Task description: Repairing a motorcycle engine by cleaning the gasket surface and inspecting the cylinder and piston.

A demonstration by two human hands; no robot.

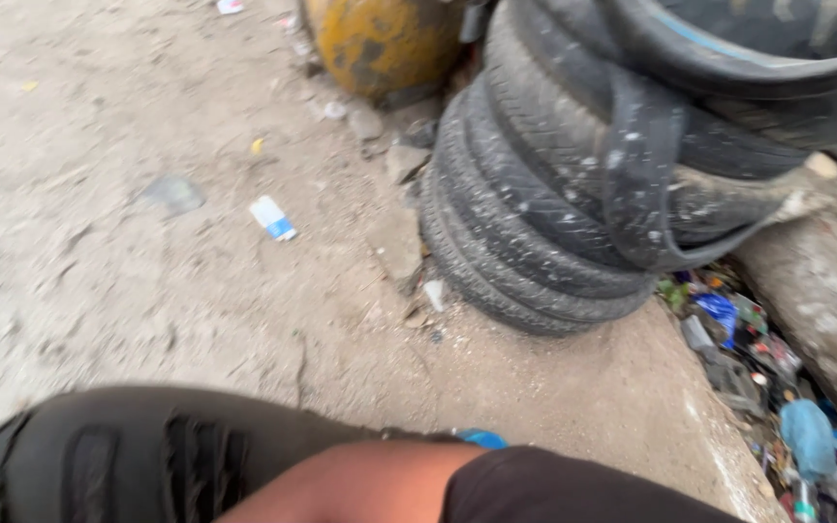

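Lower frame edge: one leg in black trousers (138,455) with ribbed, stitched panel sections across the fabric. Beside it, a bare forearm (360,484) emerges from a short black sleeve (573,494) of plain cloth. No hands appear in view; image blur obscures finer detail of seams and fabric

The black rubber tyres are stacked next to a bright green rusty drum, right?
Not quite. The head view shows the stacked black rubber tyres beside a rusty drum that is yellow, not green. The rest holds: the drum stands right next to the stack, on the dusty ground.
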